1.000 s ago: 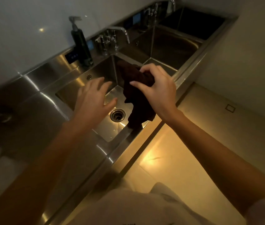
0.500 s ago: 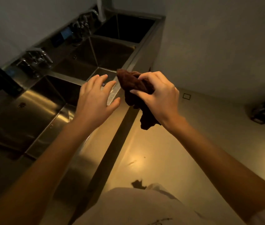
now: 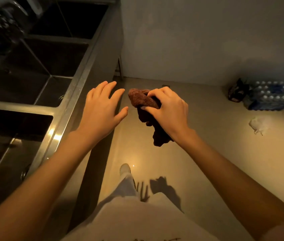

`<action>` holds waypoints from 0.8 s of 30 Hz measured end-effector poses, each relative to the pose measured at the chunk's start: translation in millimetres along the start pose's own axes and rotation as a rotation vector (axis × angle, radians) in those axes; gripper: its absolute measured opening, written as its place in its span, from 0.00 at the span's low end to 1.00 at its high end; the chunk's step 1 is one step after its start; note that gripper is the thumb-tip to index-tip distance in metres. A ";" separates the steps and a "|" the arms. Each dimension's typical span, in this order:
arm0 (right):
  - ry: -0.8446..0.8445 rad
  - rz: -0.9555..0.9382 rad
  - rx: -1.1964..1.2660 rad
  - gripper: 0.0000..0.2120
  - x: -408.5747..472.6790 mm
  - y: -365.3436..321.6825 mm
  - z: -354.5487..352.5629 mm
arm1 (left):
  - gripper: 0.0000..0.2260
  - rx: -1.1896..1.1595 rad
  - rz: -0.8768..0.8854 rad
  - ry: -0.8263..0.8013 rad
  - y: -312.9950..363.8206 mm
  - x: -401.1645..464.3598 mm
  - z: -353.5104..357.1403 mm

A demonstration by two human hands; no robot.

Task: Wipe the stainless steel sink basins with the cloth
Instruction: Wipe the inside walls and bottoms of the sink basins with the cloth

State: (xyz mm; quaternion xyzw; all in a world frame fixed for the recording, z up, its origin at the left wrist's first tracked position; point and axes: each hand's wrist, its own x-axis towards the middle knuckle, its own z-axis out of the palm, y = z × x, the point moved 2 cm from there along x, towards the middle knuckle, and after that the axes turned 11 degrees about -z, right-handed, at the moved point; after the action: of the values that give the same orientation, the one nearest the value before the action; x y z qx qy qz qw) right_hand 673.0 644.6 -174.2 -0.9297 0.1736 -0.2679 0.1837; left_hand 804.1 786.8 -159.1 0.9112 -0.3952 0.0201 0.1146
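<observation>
— Where's the cloth (image 3: 143, 101) right now?

— In the right hand (image 3: 169, 110). The fingers (image 3: 155, 92) curl over the top of the dark brown bundle and the thumb pinches it from below, so one bunched end pokes out past the fingertips toward the other hand, and the rest hangs down under the palm.

— And the left hand (image 3: 101, 110)?

— Holding nothing. Its fingers (image 3: 103, 87) are spread and nearly straight, thumb out to the side, with the thumb tip just short of the cloth and not touching it.

— Is either hand over the sink (image 3: 71, 94)?

— No. Both hang above the floor (image 3: 207, 136); the steel basins lie to the left of the left hand's fingers, with the front rim just beside its little-finger side. The basins look dark and I can't tell what's in them.

— Anything else nearby?

— Well beyond the right hand's knuckles, by the wall, sits a pack of water bottles (image 3: 273, 96), with a crumpled white bag (image 3: 257, 124) on the floor near it.
</observation>
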 end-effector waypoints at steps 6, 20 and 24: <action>0.020 0.081 -0.034 0.14 46.6 34.6 21.5 | 0.24 -0.026 0.089 -0.018 -4.1 70.5 25.1; -0.001 0.163 -0.040 0.15 210.4 79.5 100.6 | 0.24 0.028 0.094 -0.120 -70.0 241.0 59.6; -0.038 0.142 -0.035 0.15 244.0 96.7 117.6 | 0.24 0.028 0.053 -0.134 -84.7 274.0 68.5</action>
State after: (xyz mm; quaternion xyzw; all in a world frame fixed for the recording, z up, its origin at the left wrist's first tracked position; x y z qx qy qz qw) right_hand 911.7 486.8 -203.0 -0.9230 0.2401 -0.2336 0.1892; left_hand 1050.0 631.4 -207.2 0.9012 -0.4257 -0.0326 0.0747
